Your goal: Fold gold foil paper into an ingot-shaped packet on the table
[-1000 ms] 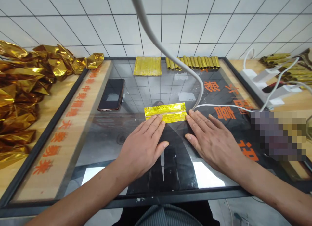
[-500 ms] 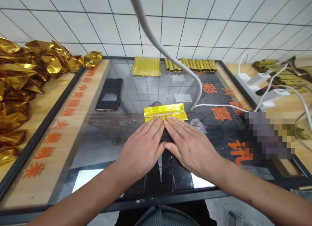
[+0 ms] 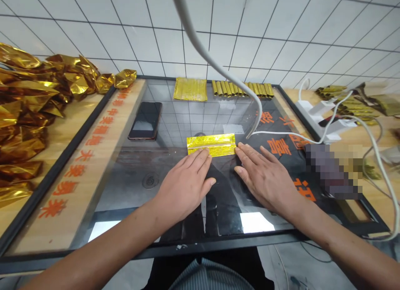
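A sheet of shiny gold foil paper [image 3: 218,145] lies on the dark glass tabletop in front of me, with a pale crease running along its length. My left hand [image 3: 187,183] rests flat, its fingertips on the near left edge of the foil paper and its thumb held out to the side. Just off the sheet's right end, my right hand [image 3: 265,177] lies palm down on the glass with fingers extended and slightly spread. Nothing is gripped in either hand.
At the back stand a flat stack of gold paper [image 3: 190,89] and a row of rolled gold tubes [image 3: 242,90]. A phone [image 3: 145,120] lies at left, beyond it folded gold foil pieces [image 3: 28,98]. A white cable [image 3: 215,61] hangs in front; a power strip [image 3: 321,115] sits right.
My right hand has slid right, away from my left hand and off the foil paper. My left hand stays on the sheet's near edge. The view has shifted slightly.
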### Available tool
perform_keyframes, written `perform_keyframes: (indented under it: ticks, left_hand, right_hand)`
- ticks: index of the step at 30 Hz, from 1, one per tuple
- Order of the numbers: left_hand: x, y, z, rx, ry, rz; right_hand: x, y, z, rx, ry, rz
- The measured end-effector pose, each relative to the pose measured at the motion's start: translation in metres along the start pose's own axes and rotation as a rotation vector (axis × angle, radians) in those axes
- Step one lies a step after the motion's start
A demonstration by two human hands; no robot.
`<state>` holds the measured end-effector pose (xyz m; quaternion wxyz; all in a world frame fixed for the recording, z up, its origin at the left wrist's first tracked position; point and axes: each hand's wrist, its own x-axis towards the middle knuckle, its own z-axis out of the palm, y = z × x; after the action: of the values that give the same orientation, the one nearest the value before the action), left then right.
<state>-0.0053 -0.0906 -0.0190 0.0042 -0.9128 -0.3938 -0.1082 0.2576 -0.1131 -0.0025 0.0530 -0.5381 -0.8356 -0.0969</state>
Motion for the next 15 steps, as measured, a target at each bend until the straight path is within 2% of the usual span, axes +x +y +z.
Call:
perform_keyframes:
  ticks: [3,8,15]
  left_hand:
    - [0.000,0.000,0.000,0.010,-0.001,0.001]
    - [-0.001,-0.001,0.002,-0.017,0.018,0.005]
    - [-0.002,-0.004,-0.003,0.007,-0.033,0.002]
  right_hand:
    - [0.005,-0.014,-0.002,0.016,0.038,-0.012]
    - [0.018,-0.039,0.001,0.135,0.022,-0.161]
    - [0.011,-0.025,0.007,0.078,0.011,-0.134]
